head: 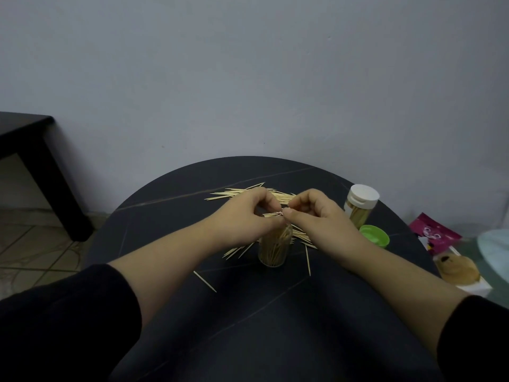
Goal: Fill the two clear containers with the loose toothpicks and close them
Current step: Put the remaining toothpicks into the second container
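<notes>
Left hand (248,213) and right hand (316,215) meet above the round dark bench (165,210). Fingers of both are curled, pinching a small bundle of pale wooden toothpicks (271,214); its long axis is level, running left to right. Directly beneath is an open clear cylindrical container (272,252), upright, its sticks standing on end. Loose toothpicks (242,194) lie scattered behind and around it. A white-capped clear container (361,206) stands upright at right, a round green lid (375,236) just beside it.

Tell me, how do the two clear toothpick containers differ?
The middle container is open on top; the right container wears a white cap. The middle container stands under the left hand and right hand; the right container stands apart, beside a green lid. Both are clear and hold toothpicks.
</notes>
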